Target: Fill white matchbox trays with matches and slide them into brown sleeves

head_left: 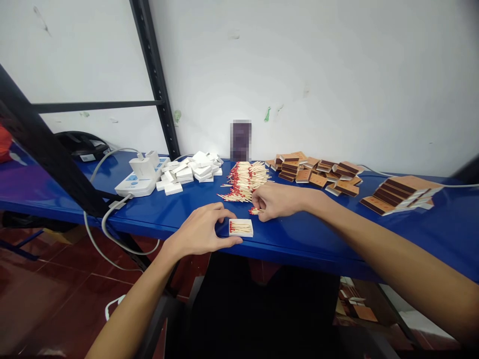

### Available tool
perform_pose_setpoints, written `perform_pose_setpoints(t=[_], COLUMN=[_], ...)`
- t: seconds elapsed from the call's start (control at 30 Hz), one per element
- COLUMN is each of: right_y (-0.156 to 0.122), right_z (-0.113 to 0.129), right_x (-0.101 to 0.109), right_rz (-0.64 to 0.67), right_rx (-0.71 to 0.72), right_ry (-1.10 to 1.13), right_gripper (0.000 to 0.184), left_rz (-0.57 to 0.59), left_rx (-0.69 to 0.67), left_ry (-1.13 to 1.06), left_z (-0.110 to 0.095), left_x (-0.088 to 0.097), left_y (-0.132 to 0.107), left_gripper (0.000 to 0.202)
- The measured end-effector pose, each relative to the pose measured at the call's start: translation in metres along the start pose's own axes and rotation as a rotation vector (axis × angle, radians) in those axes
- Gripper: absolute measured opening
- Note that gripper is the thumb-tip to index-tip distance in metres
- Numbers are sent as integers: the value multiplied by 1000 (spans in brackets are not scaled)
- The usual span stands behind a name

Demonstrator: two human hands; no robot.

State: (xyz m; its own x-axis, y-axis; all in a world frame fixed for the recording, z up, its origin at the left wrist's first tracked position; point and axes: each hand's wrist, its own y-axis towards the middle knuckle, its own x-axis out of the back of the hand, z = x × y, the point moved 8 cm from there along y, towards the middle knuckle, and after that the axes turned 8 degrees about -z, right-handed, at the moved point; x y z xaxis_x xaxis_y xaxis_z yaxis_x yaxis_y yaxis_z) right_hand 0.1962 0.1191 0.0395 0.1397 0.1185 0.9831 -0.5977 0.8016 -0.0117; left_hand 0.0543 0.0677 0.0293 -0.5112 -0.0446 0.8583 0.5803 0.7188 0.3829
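Observation:
My left hand (pixel 204 227) frames a small white matchbox tray (pixel 251 230) at the table's front edge, thumb along its near side and index finger at its far left corner. Inside the tray lies a layer of matches (pixel 240 227), red heads to the left. My right hand (pixel 271 199) is closed in a pinch on several matches (pixel 255 211), their red heads poking out to the left, just beyond the tray. Right behind that hand spreads a big pile of loose matches (pixel 245 180); the fingers partly cover its near right edge.
White matchbox trays (pixel 194 168) are heaped at the left, beside a power strip (pixel 140 182) with chargers and cables. Brown matchbox sleeves (pixel 318 172) lie scattered at the right, near stacked matchboxes (pixel 402 193). A black shelf post (pixel 157 75) rises at the left; a wall backs the blue tabletop (pixel 307 224).

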Motion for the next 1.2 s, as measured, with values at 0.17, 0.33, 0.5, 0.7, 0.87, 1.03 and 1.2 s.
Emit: perform_pose_setpoints(t=[0.17,0.33,0.5,0.7,0.87,1.03,1.2], right_y=[2,4,5,6,7,4,-1], right_z=[-1,-2,1,3,4,12,41], right_x=[-1,1,3,1,-1,13,20], right_rz=[46,74,91,108,102,54,85], right_rx=[-12,-36,-16,-4,10,2,70], right_ry=[64,47,42,20,20,43,148], right_gripper=[15,16,20,15,13,15,16], left_rz=[-6,-8,-9,-9,-15,-13,-20], left_rx=[-2,0,1,-1,-7,5,8], left_ry=[-3,-10,-35,-44,-40,-24,-11], left_z=[-1,0,2,2,2,3,2], left_x=[0,1,1,1,1,0,0], left_y=[-1,0,1,0,1,1,1], left_gripper=[45,45,47,49,50,51,48])
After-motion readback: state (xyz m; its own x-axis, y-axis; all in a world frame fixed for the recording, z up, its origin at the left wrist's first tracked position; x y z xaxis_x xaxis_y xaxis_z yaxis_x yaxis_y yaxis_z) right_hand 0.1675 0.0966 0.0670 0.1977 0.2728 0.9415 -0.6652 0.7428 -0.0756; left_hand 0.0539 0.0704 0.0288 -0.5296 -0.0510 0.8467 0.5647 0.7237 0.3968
